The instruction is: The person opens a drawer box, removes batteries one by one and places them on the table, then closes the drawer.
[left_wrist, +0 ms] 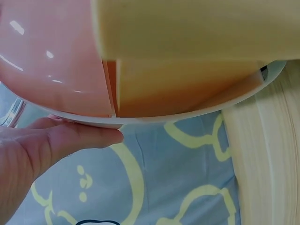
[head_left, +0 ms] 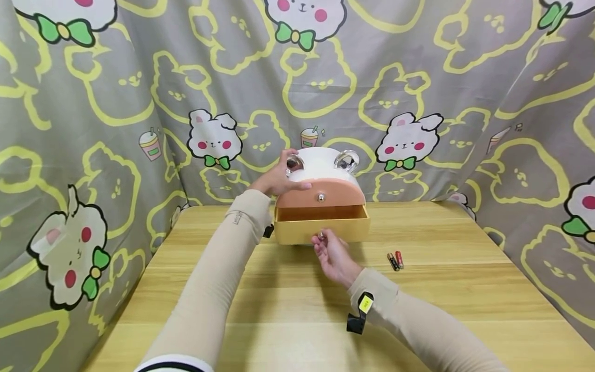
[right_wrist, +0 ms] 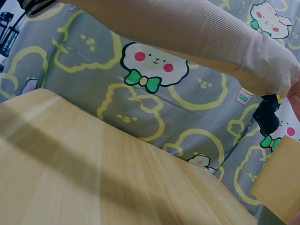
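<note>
A small two-drawer box with a white rounded shell [head_left: 318, 157] and shiny silver ears [head_left: 346, 161] stands on the table. Its pink upper drawer [head_left: 295, 197] is closed and has a silver knob [head_left: 321, 197]. The yellow lower drawer [head_left: 297, 233] is pulled partway out; in the left wrist view, a gap shows behind its front. My left hand [head_left: 275, 180] grips the box's upper left side around one ear, thumb towards the pink front. The fingertips of my right hand [head_left: 335, 258] pinch the yellow drawer's knob, which they mostly cover.
Two small batteries, one black [head_left: 393, 262] and one red [head_left: 399, 259], lie side by side on the wooden table [head_left: 288, 336], right of my right hand. A grey patterned curtain [head_left: 260, 93] surrounds the table at the back and sides.
</note>
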### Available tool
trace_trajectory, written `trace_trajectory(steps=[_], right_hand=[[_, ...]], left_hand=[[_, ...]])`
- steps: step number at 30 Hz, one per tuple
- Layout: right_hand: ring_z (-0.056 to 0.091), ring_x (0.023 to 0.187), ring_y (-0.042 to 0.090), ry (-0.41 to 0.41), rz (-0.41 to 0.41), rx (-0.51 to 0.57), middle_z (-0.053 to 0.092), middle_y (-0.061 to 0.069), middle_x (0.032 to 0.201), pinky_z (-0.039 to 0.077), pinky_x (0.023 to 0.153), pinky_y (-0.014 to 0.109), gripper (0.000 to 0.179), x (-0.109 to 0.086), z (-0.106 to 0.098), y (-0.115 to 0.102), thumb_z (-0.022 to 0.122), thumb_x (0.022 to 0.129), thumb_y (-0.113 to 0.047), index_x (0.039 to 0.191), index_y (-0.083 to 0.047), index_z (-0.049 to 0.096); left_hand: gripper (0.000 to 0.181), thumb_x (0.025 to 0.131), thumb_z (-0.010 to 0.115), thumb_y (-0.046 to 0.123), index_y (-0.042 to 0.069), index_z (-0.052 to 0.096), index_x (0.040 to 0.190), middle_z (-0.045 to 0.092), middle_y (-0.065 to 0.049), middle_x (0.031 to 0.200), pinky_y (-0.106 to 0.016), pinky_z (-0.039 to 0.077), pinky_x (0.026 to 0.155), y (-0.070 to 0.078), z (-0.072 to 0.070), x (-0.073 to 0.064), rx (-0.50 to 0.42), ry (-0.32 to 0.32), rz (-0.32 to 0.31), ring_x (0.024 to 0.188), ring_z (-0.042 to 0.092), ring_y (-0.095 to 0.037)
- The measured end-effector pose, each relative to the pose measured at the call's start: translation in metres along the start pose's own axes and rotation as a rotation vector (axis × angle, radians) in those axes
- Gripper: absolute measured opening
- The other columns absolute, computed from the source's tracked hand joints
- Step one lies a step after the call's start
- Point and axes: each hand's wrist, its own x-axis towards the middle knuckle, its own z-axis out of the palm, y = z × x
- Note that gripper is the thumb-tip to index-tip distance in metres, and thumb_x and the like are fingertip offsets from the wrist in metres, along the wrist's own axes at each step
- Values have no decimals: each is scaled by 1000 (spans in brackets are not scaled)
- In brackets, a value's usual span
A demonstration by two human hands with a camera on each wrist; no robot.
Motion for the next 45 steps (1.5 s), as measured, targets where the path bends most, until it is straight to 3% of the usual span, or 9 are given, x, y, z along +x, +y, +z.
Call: trace_trajectory(steps=[9, 20, 34, 45], right_hand=[[57, 74, 8, 5, -19, -16, 59, 4, 90, 48, 65, 15, 13, -15, -2, 3, 48, 101, -14, 103, -3, 50], [57, 74, 7, 16, -32, -44, 59, 4, 90, 47, 63, 14, 14, -26, -6, 5, 47, 102, -16, 107, -3, 49], [56, 74, 7, 4, -36, -94, 60, 5, 93, 47, 63, 15, 18, -38, -9, 12, 46, 101, -16, 110, 0, 49], [53, 68, 6, 25, -85, -115, 60, 3, 85, 43, 57, 14, 13, -43, -10, 17, 47, 100, -14, 104, -2, 49]], left_hand=[[102, 73, 85, 38, 29, 12, 143, 31, -29, 143, -45, 30, 108, 3, 0, 1, -39, -6, -37, 128, 40, -36], [102, 73, 84, 41, 28, 12, 144, 34, -29, 141, -44, 31, 108, 3, 0, -1, -29, 8, -12, 127, 41, -34], [103, 74, 85, 37, 27, 11, 144, 36, -29, 139, -43, 30, 109, 0, -1, 0, -58, 3, -26, 127, 41, -34], [104, 74, 85, 38, 29, 9, 145, 34, -28, 141, -43, 29, 109, 3, 1, 0, -70, -9, -44, 128, 40, -34]])
